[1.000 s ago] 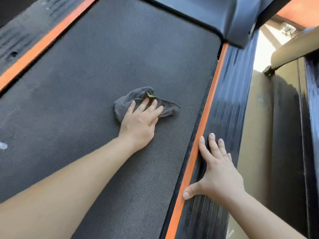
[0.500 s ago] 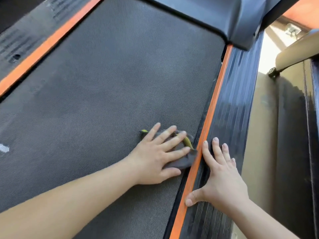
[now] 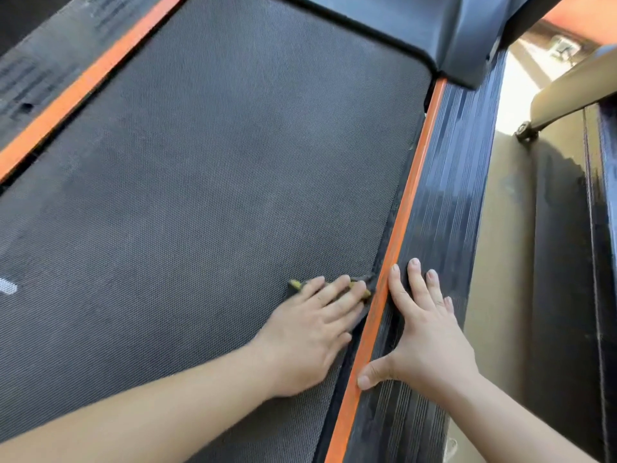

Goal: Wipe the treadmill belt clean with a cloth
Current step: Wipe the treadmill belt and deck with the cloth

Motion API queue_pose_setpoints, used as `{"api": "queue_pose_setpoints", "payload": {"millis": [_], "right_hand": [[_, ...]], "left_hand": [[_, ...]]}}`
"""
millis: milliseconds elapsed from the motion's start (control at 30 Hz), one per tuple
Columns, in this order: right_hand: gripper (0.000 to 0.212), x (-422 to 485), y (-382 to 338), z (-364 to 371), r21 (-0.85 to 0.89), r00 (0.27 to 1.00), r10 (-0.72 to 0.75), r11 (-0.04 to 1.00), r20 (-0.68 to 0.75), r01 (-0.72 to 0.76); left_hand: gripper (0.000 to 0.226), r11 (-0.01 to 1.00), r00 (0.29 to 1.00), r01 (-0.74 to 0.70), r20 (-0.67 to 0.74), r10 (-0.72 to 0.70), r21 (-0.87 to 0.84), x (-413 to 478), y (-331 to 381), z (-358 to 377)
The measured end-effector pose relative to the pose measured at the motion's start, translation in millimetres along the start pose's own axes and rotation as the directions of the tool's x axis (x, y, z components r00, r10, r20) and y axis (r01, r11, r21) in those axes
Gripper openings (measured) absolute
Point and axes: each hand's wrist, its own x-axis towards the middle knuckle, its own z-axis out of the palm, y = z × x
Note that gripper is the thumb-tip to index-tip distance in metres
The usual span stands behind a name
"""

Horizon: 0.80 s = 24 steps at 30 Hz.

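The dark textured treadmill belt (image 3: 207, 182) fills most of the head view. My left hand (image 3: 314, 332) lies flat with straight fingers on a grey cloth (image 3: 362, 282) with a yellow tag, pressing it against the belt's right edge. Most of the cloth is hidden under my fingers. My right hand (image 3: 424, 335) rests flat, fingers spread, on the black ribbed side rail (image 3: 444, 195), its thumb on the orange strip (image 3: 405, 208) beside the belt.
A dark motor cover (image 3: 434, 31) closes the belt's far end. A second orange strip (image 3: 83, 85) and a black rail run along the left. Right of the treadmill lie a tan floor (image 3: 500, 262) and a beige bar (image 3: 574, 91).
My left hand has slid the cloth from the middle of the belt down and to the right, up against the orange strip. My right hand has stayed on the side rail.
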Motion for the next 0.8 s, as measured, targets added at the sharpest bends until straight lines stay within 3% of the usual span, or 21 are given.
{"api": "queue_pose_setpoints", "payload": {"millis": [67,167,200,267,400,533,600,667,733,800], "right_hand": [[0.176,0,1,0,0.005,1.000,0.001,1.000,0.000,-0.001],[0.176,2,2,1,0.000,1.000,-0.004,1.000,0.001,0.004],[0.176,2,3,1,0.005,1.000,-0.001,1.000,-0.003,0.001],[0.176,2,2,2,0.008,1.000,-0.016,1.000,-0.009,0.016],[0.177,4,4,5,0.006,0.999,-0.009,1.000,-0.032,0.009],[0.178,5,6,8,0.022,0.999,-0.005,1.000,-0.044,0.006],[0.180,5,6,8,0.021,0.999,-0.001,1.000,-0.048,0.002],[0.180,5,3,6,-0.014,1.000,-0.001,1.000,-0.027,0.001],[0.178,5,-3,3,-0.034,1.000,0.014,0.999,-0.009,-0.015],[0.165,4,-15,-3,-0.072,1.000,-0.003,0.997,0.009,0.004]], "left_hand": [[0.054,0.999,0.999,0.003,-0.045,-0.001,0.053,-1,-27,-5],[0.061,0.921,0.918,0.383,-0.144,-0.369,0.077,6,-88,-24],[0.061,0.899,0.893,0.436,-0.152,-0.424,0.049,7,-94,-26],[0.058,0.923,0.907,0.385,-0.182,-0.379,-0.005,4,-70,-16],[0.044,0.996,0.978,0.035,-0.200,-0.051,-0.087,-19,18,12],[0.048,0.978,0.991,-0.002,-0.131,-0.026,-0.209,-43,31,2],[0.051,0.906,0.978,0.004,-0.186,-0.092,-0.424,-40,24,-16],[0.052,0.766,0.949,0.066,-0.196,-0.246,-0.639,-36,16,-34],[0.056,0.661,0.883,0.152,-0.200,-0.425,-0.735,-35,13,-41],[0.059,0.505,0.804,0.273,-0.094,-0.587,-0.819,-42,13,-40]]}}
